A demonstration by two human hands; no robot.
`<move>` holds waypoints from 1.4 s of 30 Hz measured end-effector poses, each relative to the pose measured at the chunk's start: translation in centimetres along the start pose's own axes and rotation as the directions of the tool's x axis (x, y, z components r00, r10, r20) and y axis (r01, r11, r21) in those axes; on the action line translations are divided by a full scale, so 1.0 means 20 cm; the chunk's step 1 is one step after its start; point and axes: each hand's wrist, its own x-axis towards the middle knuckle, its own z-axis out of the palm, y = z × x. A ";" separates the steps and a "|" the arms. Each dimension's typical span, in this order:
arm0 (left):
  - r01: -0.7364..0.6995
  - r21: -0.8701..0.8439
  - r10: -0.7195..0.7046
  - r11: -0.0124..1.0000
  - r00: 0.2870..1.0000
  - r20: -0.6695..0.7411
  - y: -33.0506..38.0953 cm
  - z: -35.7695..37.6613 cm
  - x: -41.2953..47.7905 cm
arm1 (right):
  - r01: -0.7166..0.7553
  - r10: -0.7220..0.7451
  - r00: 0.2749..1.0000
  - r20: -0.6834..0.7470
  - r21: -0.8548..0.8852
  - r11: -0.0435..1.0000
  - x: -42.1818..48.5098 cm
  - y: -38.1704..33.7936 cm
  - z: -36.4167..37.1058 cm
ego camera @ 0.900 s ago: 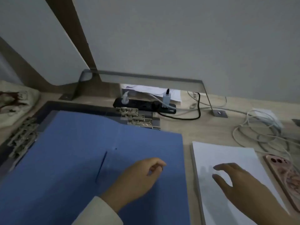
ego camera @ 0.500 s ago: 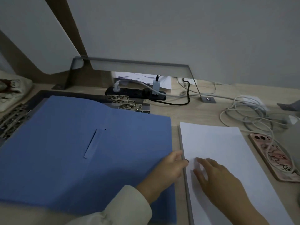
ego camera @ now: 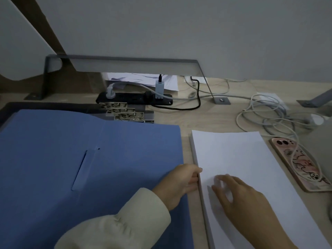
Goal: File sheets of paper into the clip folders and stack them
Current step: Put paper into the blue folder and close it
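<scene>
- The big open blue card folder (ego camera: 89, 168) lies flat, just left of the thick white paper stack (ego camera: 242, 177).
- The stack's long side runs away from the person.
- The left hand (ego camera: 181, 184) pinches the stack's left edge.
- The right hand (ego camera: 240, 200) rests on top, fingers loose, holding nothing.

Blue clip folder (ego camera: 89, 159) lying flat on desk, white paper stack (ego camera: 242, 159) just right of it

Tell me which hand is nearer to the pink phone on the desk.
Right. The right hand lies on the paper stack, the phone just beyond the stack's right edge. The left hand is at the stack's left edge, farther away.
</scene>
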 end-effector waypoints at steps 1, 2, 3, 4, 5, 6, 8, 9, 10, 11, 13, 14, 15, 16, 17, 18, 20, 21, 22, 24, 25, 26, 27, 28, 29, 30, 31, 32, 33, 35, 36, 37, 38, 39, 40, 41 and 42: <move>0.010 -0.018 -0.010 1.000 1.000 0.003 0.00 0.00 0.00 | 0.006 -0.006 1.000 0.002 0.003 1.000 0.00 -0.01 0.01; 0.015 -0.023 -0.015 1.000 1.000 0.010 0.01 0.01 -0.01 | 0.009 -0.009 1.000 0.009 0.002 1.000 -0.01 -0.02 0.02; 0.016 -0.021 -0.016 1.000 1.000 0.015 0.02 0.01 -0.01 | 0.001 0.000 1.000 0.027 -0.006 1.000 -0.01 -0.03 0.02; 0.017 -0.018 -0.016 1.000 1.000 0.019 0.03 0.02 -0.02 | -0.008 0.009 0.999 0.039 -0.016 1.000 -0.02 -0.04 0.03; 0.012 -0.012 -0.012 1.000 1.000 0.024 0.03 0.02 -0.03 | -0.019 0.020 0.999 0.041 -0.028 0.999 -0.03 -0.05 0.04; 0.010 -0.002 -0.010 1.000 1.000 0.022 0.02 0.02 -0.03 | -0.031 0.032 0.999 0.031 -0.042 0.999 -0.03 -0.06 0.06; 0.013 0.015 -0.014 1.000 1.000 0.014 0.02 0.04 -0.04 | -0.033 0.035 0.999 0.029 -0.076 0.997 -0.03 -0.06 0.08; 0.014 0.009 -0.014 1.000 1.000 0.022 0.01 0.04 -0.04 | -0.037 0.041 0.998 0.040 -0.086 0.996 -0.04 -0.06 0.09; 0.016 -0.011 -0.016 1.000 0.999 0.036 0.01 0.05 -0.05 | -0.053 0.058 0.997 0.051 -0.105 0.993 -0.04 -0.07 0.10; 0.020 -0.044 -0.017 0.999 0.999 0.051 0.01 0.04 -0.05 | -0.074 0.082 0.995 0.061 -0.124 0.989 -0.04 -0.07 0.10; 0.023 -0.115 -0.014 0.993 0.997 0.081 0.00 0.02 -0.07 | -0.087 0.092 0.995 0.041 -0.106 0.991 -0.04 -0.07 0.11; 0.024 -0.151 -0.010 0.988 0.996 0.093 -0.01 0.01 -0.08 | -0.091 0.094 0.995 0.026 -0.097 0.991 -0.05 -0.05 0.13; 0.026 -0.181 -0.008 0.983 0.995 0.102 -0.02 0.00 -0.08 | -0.099 0.101 0.995 0.017 -0.100 0.990 -0.05 -0.04 0.14; 0.029 -0.199 -0.007 0.979 0.994 0.110 -0.03 0.00 -0.09 | -0.096 0.100 0.994 0.042 -0.092 0.991 -0.05 -0.03 0.15; 0.029 -0.210 -0.005 0.977 0.993 0.114 -0.03 -0.01 -0.09 | -0.100 0.103 0.994 0.044 -0.081 0.992 -0.06 -0.04 0.15; 0.025 -0.213 0.000 0.977 0.993 0.115 -0.04 -0.01 -0.10 | -0.098 0.100 0.995 0.028 -0.068 0.993 -0.06 -0.04 0.14; 0.016 -0.208 0.005 0.978 0.995 0.104 -0.04 0.00 -0.10 | -0.088 0.088 0.996 0.002 -0.046 0.995 -0.06 -0.04 0.12; 0.015 -0.210 0.006 0.978 0.995 0.095 -0.04 0.00 -0.10 | -0.078 0.079 0.997 0.001 -0.034 0.996 -0.06 -0.04 0.12; 0.014 -0.217 0.005 0.976 0.996 0.090 -0.04 0.01 -0.10 | -0.070 0.070 0.998 -0.002 -0.022 0.997 -0.06 -0.05 0.11; 0.011 -0.217 0.007 0.976 0.996 0.083 -0.04 0.01 -0.10 | -0.066 0.066 0.998 0.008 -0.004 0.998 -0.06 -0.06 0.10; 0.003 -0.212 0.014 0.977 0.997 0.077 -0.04 0.01 -0.10 | -0.064 0.064 0.998 0.009 0.010 0.998 -0.06 -0.06 0.10; -0.008 -0.208 0.023 0.978 0.997 0.071 -0.04 0.01 -0.11 | -0.064 0.064 0.998 -0.003 0.028 0.998 -0.06 -0.06 0.10; -0.039 -0.167 0.048 0.985 0.998 0.046 -0.04 0.02 -0.11 | -0.069 0.070 0.997 -0.013 0.050 0.996 -0.06 -0.06 0.09; -0.098 -0.087 0.099 0.991 0.995 0.007 -0.04 0.02 -0.11 | -0.073 0.074 0.997 -0.017 0.071 0.995 -0.05 -0.06 0.09; -0.168 0.013 0.169 0.986 0.985 -0.037 -0.04 0.03 -0.12 | -0.084 0.086 0.996 -0.014 0.096 0.992 -0.05 -0.06 0.08; -0.251 0.111 0.258 0.962 0.965 -0.054 -0.04 0.05 -0.13 | -0.101 0.102 0.995 -0.006 0.117 0.988 -0.04 -0.06 0.07; -0.297 0.158 0.307 0.942 0.951 -0.039 -0.05 0.07 -0.14 | -0.114 0.115 0.993 0.002 0.136 0.984 -0.05 -0.05 0.07; -0.300 0.173 0.303 0.938 0.953 0.006 -0.05 0.09 -0.15 | -0.116 0.118 0.993 0.000 0.144 0.983 -0.05 -0.05 0.06; -0.266 0.178 0.258 0.948 0.964 0.063 -0.05 0.11 -0.16 | -0.120 0.121 0.993 0.002 0.149 0.982 -0.05 -0.06 0.06; -0.183 0.236 0.155 0.954 0.979 0.131 -0.06 0.16 -0.17 | -0.132 0.133 0.991 0.004 0.159 0.978 -0.05 -0.06 0.05; -0.160 0.268 0.131 0.950 0.984 0.124 -0.06 0.17 -0.17 | -0.132 0.133 0.991 0.005 0.155 0.979 -0.06 -0.06 0.05; -0.161 0.288 0.138 0.944 0.986 0.098 -0.07 0.19 -0.16 | -0.121 0.121 0.993 0.011 0.154 0.981 -0.06 -0.06 0.04; -0.162 0.308 0.150 0.937 0.987 0.062 -0.08 0.20 -0.15 | -0.115 0.113 0.993 0.022 0.154 0.981 -0.06 -0.06 0.03; -0.159 0.331 0.158 0.930 0.987 0.030 -0.09 0.22 -0.13 | -0.122 0.116 0.992 0.043 0.176 0.977 -0.07 -0.06 0.02; -0.161 0.355 0.172 0.921 0.985 0.003 -0.11 0.23 -0.12 | -0.129 0.119 0.991 0.063 0.191 0.973 -0.07 -0.05 0.01; -0.168 0.380 0.192 0.910 0.981 -0.025 -0.13 0.25 -0.11 | -0.144 0.127 0.987 0.100 0.181 0.973 -0.07 -0.05 0.00; -0.178 0.400 0.216 0.899 0.975 -0.051 -0.14 0.26 -0.10 | -0.160 0.141 0.982 0.126 0.152 0.975 -0.07 -0.04 0.00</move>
